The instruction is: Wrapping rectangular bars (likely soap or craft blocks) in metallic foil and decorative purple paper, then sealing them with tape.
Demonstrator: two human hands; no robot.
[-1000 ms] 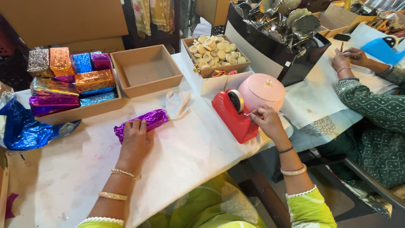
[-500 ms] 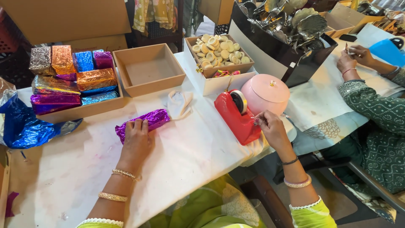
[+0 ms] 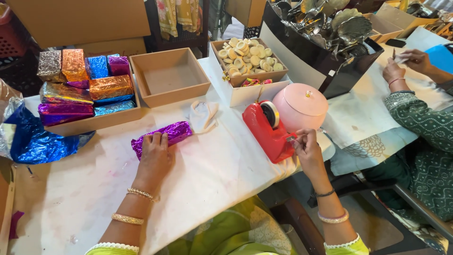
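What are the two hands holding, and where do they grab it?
The left hand presses flat on the purple foil-wrapped packet, over its near middle. The right hand pinches at the front cutter end of the red tape dispenser; whether tape is between the fingers cannot be told.

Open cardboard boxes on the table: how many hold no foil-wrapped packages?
2: an empty box at the table's middle, and a box of pale round pieces behind the red tape dispenser. Others may be out of view.

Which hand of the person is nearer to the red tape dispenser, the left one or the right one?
Right. The right hand is at the front end of the red tape dispenser, fingers at its cutter. The left hand rests on the purple foil-wrapped packet, well apart from it.
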